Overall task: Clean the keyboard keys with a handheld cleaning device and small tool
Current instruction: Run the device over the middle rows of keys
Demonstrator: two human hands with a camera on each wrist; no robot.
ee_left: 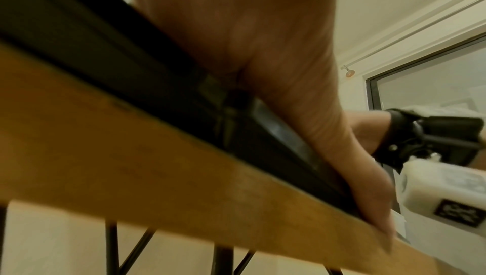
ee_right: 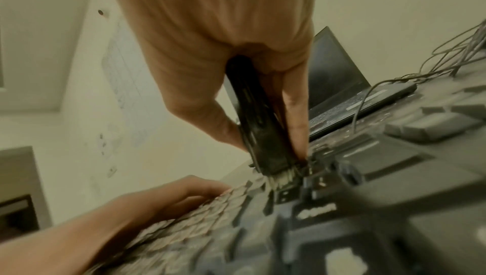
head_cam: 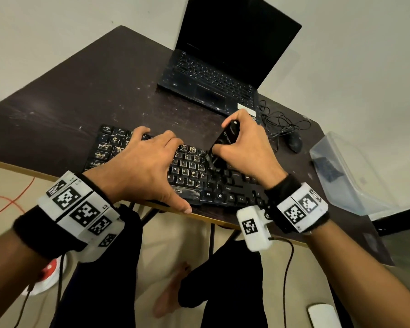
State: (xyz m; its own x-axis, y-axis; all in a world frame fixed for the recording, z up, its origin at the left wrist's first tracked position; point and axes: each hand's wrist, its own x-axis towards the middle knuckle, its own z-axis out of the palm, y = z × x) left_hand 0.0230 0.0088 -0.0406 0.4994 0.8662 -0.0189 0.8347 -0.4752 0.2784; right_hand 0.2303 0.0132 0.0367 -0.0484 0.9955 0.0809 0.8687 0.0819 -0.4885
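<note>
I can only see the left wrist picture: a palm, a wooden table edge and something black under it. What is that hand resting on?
Observer: The left hand lies spread over the left half of a black, dust-streaked computer keyboard, thumb at its front edge.
Operator: And the other hand? I only see a strapped wrist.
Observer: The right hand has its grip round a black handheld cleaning device, with the brush end down on the keys near the keyboard's middle.
Operator: Is anything else on the table?
Observer: An open black laptop with a dark screen stands behind the keyboard.
</note>
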